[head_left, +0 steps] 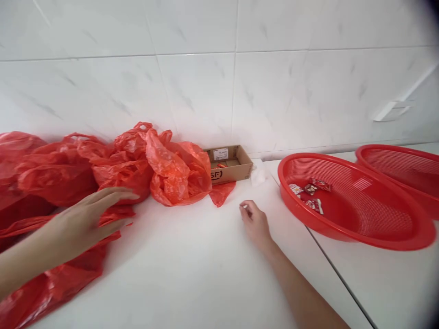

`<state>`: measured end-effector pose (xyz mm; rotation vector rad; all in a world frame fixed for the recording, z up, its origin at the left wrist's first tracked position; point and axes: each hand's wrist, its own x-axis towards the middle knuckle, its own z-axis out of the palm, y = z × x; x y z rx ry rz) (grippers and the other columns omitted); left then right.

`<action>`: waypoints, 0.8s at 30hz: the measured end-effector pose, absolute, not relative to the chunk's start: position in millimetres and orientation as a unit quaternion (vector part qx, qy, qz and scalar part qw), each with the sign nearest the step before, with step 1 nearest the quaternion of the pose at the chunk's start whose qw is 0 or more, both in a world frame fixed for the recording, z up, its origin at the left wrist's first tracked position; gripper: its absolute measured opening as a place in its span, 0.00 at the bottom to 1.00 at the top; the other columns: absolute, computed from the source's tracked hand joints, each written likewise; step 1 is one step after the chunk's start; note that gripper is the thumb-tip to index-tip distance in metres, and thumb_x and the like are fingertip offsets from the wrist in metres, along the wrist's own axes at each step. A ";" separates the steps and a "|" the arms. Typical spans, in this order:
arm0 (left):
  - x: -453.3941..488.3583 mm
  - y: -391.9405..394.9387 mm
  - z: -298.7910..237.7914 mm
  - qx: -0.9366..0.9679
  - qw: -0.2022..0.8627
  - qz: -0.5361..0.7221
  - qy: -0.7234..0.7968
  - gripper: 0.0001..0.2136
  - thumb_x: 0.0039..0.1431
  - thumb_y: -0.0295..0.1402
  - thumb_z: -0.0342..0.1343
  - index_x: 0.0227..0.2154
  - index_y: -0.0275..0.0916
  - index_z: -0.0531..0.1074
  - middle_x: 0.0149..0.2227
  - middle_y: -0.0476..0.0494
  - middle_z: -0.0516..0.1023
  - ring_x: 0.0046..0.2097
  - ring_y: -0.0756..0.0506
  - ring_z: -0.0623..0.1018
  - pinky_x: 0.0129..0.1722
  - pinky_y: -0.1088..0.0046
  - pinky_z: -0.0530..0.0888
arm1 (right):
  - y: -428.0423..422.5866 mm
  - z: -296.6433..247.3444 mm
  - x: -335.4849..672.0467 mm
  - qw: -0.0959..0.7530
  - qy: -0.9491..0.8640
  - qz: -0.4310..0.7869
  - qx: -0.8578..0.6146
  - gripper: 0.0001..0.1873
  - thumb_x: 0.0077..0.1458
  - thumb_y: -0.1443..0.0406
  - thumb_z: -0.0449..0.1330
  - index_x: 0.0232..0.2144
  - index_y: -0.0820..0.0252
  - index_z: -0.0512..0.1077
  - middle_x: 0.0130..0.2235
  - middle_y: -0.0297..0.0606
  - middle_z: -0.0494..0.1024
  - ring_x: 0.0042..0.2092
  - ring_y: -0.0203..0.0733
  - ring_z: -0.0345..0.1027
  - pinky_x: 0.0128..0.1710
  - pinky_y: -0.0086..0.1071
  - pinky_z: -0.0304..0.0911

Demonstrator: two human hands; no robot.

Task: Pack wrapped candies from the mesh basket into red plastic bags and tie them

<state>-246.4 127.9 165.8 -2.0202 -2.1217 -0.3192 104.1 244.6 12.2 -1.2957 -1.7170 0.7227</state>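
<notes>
My left hand [91,217] is over the red plastic bags at the left, its fingers stretched out and thumb apart, holding nothing. Behind it bunches a red plastic bag [121,169], and another lies crumpled under my wrist [78,265]. A fuller red bag [181,173] sits right of these. My right hand [255,221] is low over the white table, between that bag and a red plastic basket [370,205]. Its fingers are curled with thumb and forefinger pressed together; anything between them is too small to make out. Several wrapped snacks [313,205] lie in the basket.
An open cardboard box [233,173] stands against the tiled wall [199,100], a small red packet inside. Beside it lies crumpled white tissue [259,172]. A second red basket [404,153] stands at the far right. A seam [339,276] runs across the white tabletop [178,274].
</notes>
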 end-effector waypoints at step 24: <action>-198.1 246.9 99.9 -0.749 0.217 -0.042 -0.625 0.17 0.65 0.34 0.44 0.47 0.34 0.74 0.59 0.27 0.69 0.66 0.27 0.58 0.56 0.47 0.65 | 294.3 152.3 62.3 0.467 -0.665 0.534 -0.233 0.07 0.57 0.60 0.56 0.33 0.56 0.71 0.31 0.31 0.75 0.33 0.37 0.70 0.34 0.30 0.68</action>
